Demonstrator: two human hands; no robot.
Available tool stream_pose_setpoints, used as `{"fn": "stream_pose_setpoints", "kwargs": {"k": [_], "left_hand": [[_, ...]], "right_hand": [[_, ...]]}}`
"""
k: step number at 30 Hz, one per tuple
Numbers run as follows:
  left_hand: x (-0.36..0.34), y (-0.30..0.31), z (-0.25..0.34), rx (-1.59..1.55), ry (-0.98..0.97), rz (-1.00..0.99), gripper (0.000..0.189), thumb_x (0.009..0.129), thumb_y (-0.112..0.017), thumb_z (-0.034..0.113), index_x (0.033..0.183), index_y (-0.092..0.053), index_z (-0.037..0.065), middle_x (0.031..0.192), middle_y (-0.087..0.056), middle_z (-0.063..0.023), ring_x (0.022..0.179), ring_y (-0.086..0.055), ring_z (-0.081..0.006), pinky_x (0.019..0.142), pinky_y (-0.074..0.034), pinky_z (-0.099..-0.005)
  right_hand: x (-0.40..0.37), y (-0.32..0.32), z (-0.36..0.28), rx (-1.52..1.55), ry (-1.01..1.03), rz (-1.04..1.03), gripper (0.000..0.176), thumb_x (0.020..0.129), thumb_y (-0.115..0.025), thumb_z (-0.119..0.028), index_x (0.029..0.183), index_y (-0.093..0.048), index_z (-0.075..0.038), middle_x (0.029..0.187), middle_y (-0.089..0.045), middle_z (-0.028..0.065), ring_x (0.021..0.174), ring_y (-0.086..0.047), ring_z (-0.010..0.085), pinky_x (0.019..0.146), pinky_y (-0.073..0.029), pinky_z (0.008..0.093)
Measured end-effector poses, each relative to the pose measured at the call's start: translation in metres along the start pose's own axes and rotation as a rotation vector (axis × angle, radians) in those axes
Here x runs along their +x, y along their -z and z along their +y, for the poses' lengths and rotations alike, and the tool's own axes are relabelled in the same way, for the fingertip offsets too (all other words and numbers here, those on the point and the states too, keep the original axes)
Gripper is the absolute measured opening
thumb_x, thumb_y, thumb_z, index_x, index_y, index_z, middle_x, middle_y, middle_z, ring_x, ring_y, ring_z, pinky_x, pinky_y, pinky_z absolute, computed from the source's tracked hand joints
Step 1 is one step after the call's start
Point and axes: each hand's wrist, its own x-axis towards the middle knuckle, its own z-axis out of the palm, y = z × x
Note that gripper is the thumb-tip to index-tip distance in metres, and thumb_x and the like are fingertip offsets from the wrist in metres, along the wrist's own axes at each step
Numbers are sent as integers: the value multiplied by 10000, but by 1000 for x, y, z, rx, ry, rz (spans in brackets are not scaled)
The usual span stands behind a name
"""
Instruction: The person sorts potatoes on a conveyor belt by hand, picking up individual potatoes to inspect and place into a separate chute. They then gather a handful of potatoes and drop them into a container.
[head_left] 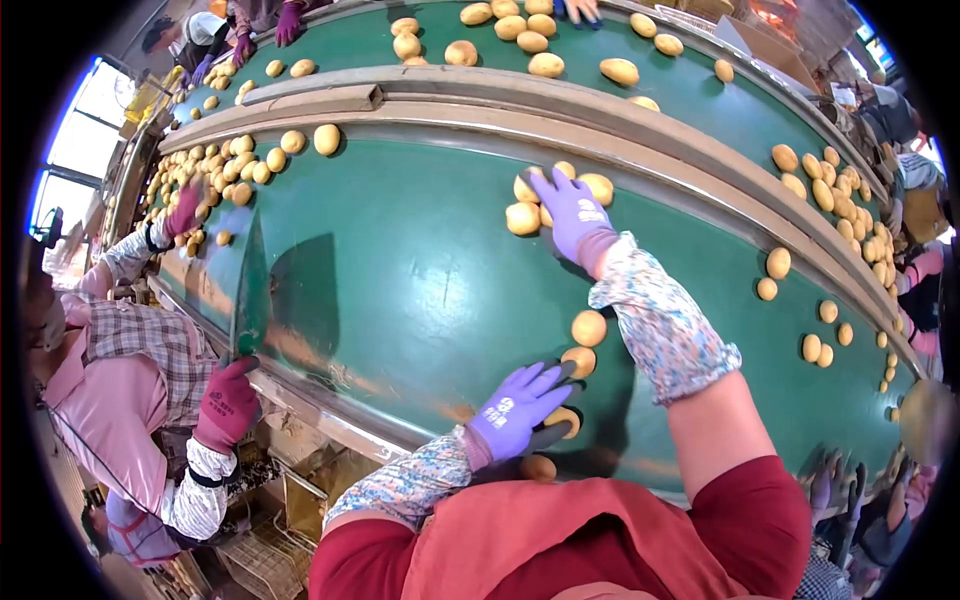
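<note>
My left hand (518,408), in a purple glove with dark fingertips, has its fingers stretched out just above the near side of the green belt (420,240). A potato (563,422) lies by its fingertips, partly covered by them. Another potato (578,361) and a third potato (589,328) are just beyond. My right hand (578,215), also purple-gloved, reaches across the belt with its fingers extended over a small cluster. One potato (522,218) of that cluster lies left of the fingers and another potato (597,189) right of them. The undersides of both hands are hidden.
Metal rails (560,120) divide this belt from a second belt (700,90) carrying more potatoes. On the left, a co-worker in maroon gloves (228,405) holds a green panel (250,300) upright near piled potatoes (215,165). Further potatoes (778,263) are scattered to the right.
</note>
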Motion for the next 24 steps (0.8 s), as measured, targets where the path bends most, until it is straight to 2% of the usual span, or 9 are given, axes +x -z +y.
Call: {"fn": "stream_pose_setpoints", "kwargs": {"k": [3,10,12,13,16,18,20,21,24], "left_hand": [[-10,20,-15,-63,101,158,486,868,-705,197,1315,-590,44,1384,-545,-204,1225,-541,-437,1042,-446,-510],[-19,45,-27,-119,197,405,394,896,-675,152,1265,-601,34,1293,-594,-206,1109,-599,-423,936,-498,-479],[-17,56,-22,-144,255,383,374,905,-669,160,1248,-601,26,1235,-617,-202,1075,-611,-412,928,-501,-469],[-20,61,-19,-159,274,373,365,909,-665,164,1239,-601,22,1206,-628,-200,1057,-617,-406,924,-502,-464],[-47,56,-26,-224,315,370,403,920,-665,128,1306,-598,35,1309,-608,-199,1202,-595,-378,1018,-484,-440],[-55,62,-13,-270,398,363,406,930,-666,143,1313,-602,24,1282,-641,-183,1212,-609,-320,1040,-477,-412],[-51,48,-2,-684,485,433,495,930,-668,139,1388,-524,17,1338,-589,-168,1244,-571,-276,1032,-474,-407],[-46,39,3,-853,502,471,546,926,-674,129,1423,-478,15,1353,-559,-165,1240,-557,-256,1000,-490,-406],[-31,23,-11,-602,298,384,844,855,-748,175,1537,-281,5,1478,-404,-198,1339,-455,-291,1074,-427,-432]], "right_hand": [[28,4,-16,-225,53,-283,609,803,-681,-75,1359,-502,-244,1431,-449,142,1156,-594,407,912,-550,491],[61,-25,-24,-389,72,-346,226,892,-602,-111,1093,-687,-169,1320,-533,110,1043,-654,361,856,-565,487],[63,-11,8,-302,60,-386,397,750,-750,-103,1135,-668,-160,1420,-491,134,1140,-622,375,933,-544,477],[55,-1,22,-195,14,-395,591,650,-831,-132,1208,-639,-153,1455,-459,184,1196,-582,425,1003,-513,467],[4,2,89,314,46,-383,678,732,-776,-179,1359,-558,-41,1377,-540,203,1159,-604,335,1023,-475,381],[-76,27,67,1532,-400,-279,662,737,-740,-108,1367,-545,-48,1395,-547,161,1194,-566,270,994,-466,354],[-137,19,50,1885,-231,-29,589,872,-612,-76,1447,-483,-90,1473,-506,159,1287,-548,306,992,-507,431],[-154,40,25,2298,-257,-133,568,904,-607,-68,1455,-471,-89,1472,-506,154,1304,-547,334,992,-524,478],[-186,48,-37,2326,-328,90,535,894,-680,-51,1401,-509,-32,1297,-611,181,1077,-667,296,894,-580,427]]}}
